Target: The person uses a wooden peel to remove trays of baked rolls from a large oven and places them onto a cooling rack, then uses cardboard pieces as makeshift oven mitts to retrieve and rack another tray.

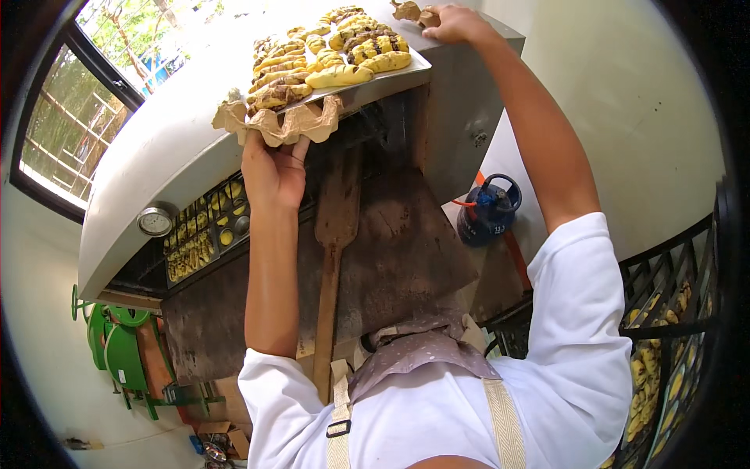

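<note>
A metal baking tray (423, 64) carries rows of yellow and brown-striped bread rolls (340, 77) at the top of the oven. My left hand (275, 176) reaches up under the tray's near left corner, its fingers shut on a piece of moulded egg carton (299, 124). The carton lies against that corner; whether the fingers also clasp the tray through it is hidden. To the right of the tray, my right hand (460, 24) is by the oven top, shut on a smaller piece of brown egg carton (407, 10). A gap separates it from the tray.
The oven (469, 117) is open in front, with filled trays (190, 258) inside at left. A wooden peel (337, 217) rests against the dark board. A blue gas cylinder (486, 214) stands at right, near a black rack (668, 331) of bread. Green machinery (120, 346) is lower left.
</note>
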Tool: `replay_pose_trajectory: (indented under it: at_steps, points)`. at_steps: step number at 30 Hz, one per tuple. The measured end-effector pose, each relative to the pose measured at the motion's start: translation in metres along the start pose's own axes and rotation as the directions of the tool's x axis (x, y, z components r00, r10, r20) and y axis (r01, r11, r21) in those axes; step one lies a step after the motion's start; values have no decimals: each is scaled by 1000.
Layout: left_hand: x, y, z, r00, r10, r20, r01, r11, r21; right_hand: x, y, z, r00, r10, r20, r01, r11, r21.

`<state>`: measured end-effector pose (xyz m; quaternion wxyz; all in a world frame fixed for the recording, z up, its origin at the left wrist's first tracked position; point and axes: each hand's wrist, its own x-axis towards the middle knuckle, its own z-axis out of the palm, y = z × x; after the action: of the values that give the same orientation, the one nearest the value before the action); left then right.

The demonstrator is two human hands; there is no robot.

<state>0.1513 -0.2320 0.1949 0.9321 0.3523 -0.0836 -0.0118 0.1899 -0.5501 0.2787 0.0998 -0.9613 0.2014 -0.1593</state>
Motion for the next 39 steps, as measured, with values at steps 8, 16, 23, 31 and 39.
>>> replay_pose_trajectory:
  at_steps: [8, 16, 23, 31, 39]
  points:
    - [-2, -5, 3, 999, 40, -27, -41, 998, -42, -28, -1, -17, 993, -44, -110, 55, 994, 95]
    - [-1, 2, -1, 1000, 3, -14, -3, 1000, 29, -89, 28, 17, 996, -84, 40, 13, 546, 838]
    - [10, 4, -13, 997, -44, -56, 50, 992, 119, -104, 22, 31, 969, -200, 146, -160, -53, 986]
    - [19, 3, -20, 994, -18, -111, 33, 990, 139, -107, 26, 49, 954, -217, 208, -263, -267, 927]
    - [17, -4, -12, 987, 61, -148, -36, 986, 165, -108, 16, 48, 932, -349, 98, -153, -133, 979]
